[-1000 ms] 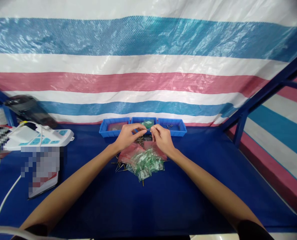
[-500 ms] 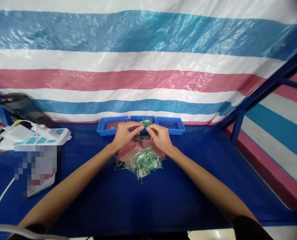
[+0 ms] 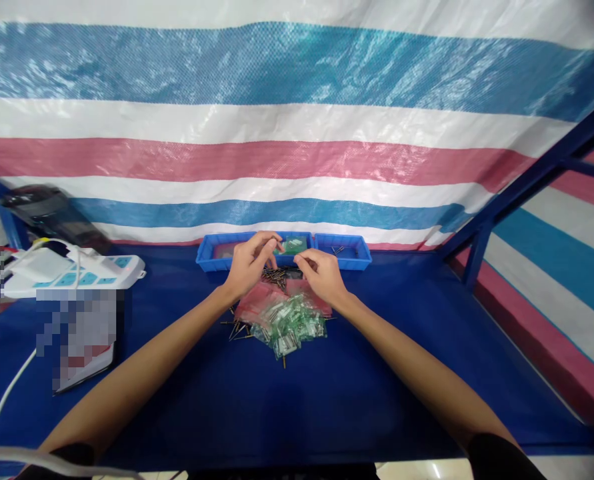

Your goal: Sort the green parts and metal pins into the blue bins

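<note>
My left hand [image 3: 251, 264] is raised over the pile in front of the blue bins, its fingers a little apart, with nothing visible between them. To its right, my right hand [image 3: 321, 272] has thumb and fingers pinched together; whatever they hold is too small to make out. A green packet [image 3: 295, 245] lies in the middle blue bin, just beyond my fingertips. Below my hands, clear green bags with small metal parts [image 3: 289, 323] lie on pink bags [image 3: 257, 301]. Loose dark metal pins [image 3: 275, 277] show between my hands.
Behind the pile stand a left blue bin [image 3: 207, 253] and a right blue bin [image 3: 359, 261] with a few pins. At left are a white power strip [image 3: 97, 272], a dark bottle [image 3: 51, 212] and cables. A blue frame [image 3: 487, 220] slants at right.
My left fingertips have parted from my right ones, moving slightly up and to the left, and have opened. My right hand has hardly moved.
</note>
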Demonstrator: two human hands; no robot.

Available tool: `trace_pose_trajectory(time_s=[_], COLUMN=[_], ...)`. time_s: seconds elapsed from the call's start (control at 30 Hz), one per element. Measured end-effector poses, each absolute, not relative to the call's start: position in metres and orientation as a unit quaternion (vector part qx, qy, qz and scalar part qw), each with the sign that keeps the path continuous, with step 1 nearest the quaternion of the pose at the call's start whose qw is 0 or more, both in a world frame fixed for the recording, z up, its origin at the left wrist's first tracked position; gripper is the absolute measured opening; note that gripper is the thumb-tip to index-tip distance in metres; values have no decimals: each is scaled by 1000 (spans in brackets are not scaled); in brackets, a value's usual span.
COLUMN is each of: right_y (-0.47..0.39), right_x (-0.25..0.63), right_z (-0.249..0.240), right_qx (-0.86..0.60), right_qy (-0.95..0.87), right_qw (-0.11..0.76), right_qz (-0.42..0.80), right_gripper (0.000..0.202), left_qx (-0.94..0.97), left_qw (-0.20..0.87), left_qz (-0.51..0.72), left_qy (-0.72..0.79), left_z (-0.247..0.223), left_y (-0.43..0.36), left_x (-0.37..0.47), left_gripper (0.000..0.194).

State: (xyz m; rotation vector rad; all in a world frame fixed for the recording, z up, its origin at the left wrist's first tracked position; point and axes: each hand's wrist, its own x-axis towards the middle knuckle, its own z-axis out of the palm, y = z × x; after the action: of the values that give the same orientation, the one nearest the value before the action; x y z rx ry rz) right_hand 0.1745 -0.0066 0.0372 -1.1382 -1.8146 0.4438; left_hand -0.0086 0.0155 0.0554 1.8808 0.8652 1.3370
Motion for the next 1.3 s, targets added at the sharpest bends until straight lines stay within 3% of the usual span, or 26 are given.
trace_pose_trajectory(time_s=[0.23,0.37,0.87,1.13,1.3], right_y=[-7,-6,-9,8,17], right_x=[176,175,174,209,232], right_z=[37,36,39,60,71], right_qx=[-471,-470,-426,-555,-658], right_qy=[-723,-710,-759,-670,-637], right_qw=[463,474,434,479,401], right_qz=[205,226,233,120,-20], right_gripper=[24,16,20,44,25], left_qx=[769,761,788,755,745], left_qw=[254,296,340,330,322], left_qz=[465,454,386,433,443], left_qy=[358,357,340,364,382], left_z=[51,50,50,50,52], left_y=[22,22,21,25,26], left_x=[-10,-10,-12,-13,-13], left_gripper=[23,27,30,23,21])
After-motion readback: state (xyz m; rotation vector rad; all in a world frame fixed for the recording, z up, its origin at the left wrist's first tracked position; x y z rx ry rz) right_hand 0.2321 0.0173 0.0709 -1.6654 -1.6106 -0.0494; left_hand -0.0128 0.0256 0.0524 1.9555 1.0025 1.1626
